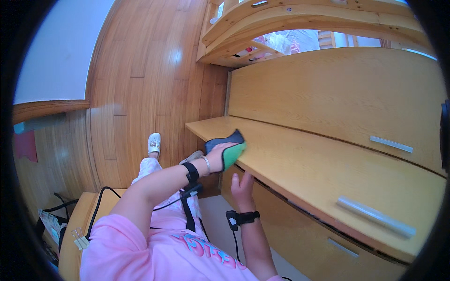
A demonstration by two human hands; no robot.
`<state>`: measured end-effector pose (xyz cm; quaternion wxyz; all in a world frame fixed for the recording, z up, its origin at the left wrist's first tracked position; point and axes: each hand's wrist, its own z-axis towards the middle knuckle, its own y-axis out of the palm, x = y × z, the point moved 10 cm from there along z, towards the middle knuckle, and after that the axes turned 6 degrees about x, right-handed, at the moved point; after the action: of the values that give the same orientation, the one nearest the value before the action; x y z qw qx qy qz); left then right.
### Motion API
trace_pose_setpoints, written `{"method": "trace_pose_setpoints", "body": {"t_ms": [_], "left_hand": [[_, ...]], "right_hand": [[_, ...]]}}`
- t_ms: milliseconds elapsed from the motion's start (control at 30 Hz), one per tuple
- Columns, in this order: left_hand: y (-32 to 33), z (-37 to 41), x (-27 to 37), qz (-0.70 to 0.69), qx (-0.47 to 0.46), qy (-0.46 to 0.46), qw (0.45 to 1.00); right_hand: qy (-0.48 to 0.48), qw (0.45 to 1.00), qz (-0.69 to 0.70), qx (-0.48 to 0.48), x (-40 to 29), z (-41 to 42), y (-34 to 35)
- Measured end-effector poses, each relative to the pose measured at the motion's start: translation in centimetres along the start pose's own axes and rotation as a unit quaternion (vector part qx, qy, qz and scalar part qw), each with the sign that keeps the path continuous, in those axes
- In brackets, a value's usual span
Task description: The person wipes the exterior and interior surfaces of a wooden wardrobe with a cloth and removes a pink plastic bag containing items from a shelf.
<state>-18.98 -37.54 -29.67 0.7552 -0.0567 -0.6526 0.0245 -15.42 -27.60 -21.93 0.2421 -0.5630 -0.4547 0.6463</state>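
Note:
My left hand (217,157) holds a two-sided cleaning cloth (233,154), green on one side and dark grey-blue on the other. The cloth is bunched over the near edge of a light wooden cabinet panel (295,168), towards its left end. My right hand (244,188) is at that same edge, a little nearer to me. Its thumb stands apart, while its fingertips are hidden at or under the edge. A long pale handle (376,217) is fixed on the panel's right part.
Behind rises another wooden panel (316,91) with a handle (391,144); a lower front (302,224) has one too. A wooden bunk bed (299,14) stands beyond. At left are wood flooring (147,87) and a wooden seat or ledge (72,217) with a binder clip (81,241). Cables run from both wrist bands.

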Motion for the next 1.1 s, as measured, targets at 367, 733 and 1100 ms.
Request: {"method": "trace_pose_setpoints", "body": {"t_ms": [367,733,1100], "left_hand": [[-7.6,4.0,9.9,0.07,0.185,0.084,0.977],[-3.9,1.3,4.9,0.158,0.244,-0.176,0.94],[1.1,1.7,18.1,0.189,0.075,0.051,0.978]], "right_hand": [[-0.048,0.993,0.076,0.071,-5.7,4.9,-2.4],[0.088,0.949,0.298,0.045,1.9,0.0,0.2],[0.063,0.847,0.471,0.24,2.6,-0.9,-7.1]]}}
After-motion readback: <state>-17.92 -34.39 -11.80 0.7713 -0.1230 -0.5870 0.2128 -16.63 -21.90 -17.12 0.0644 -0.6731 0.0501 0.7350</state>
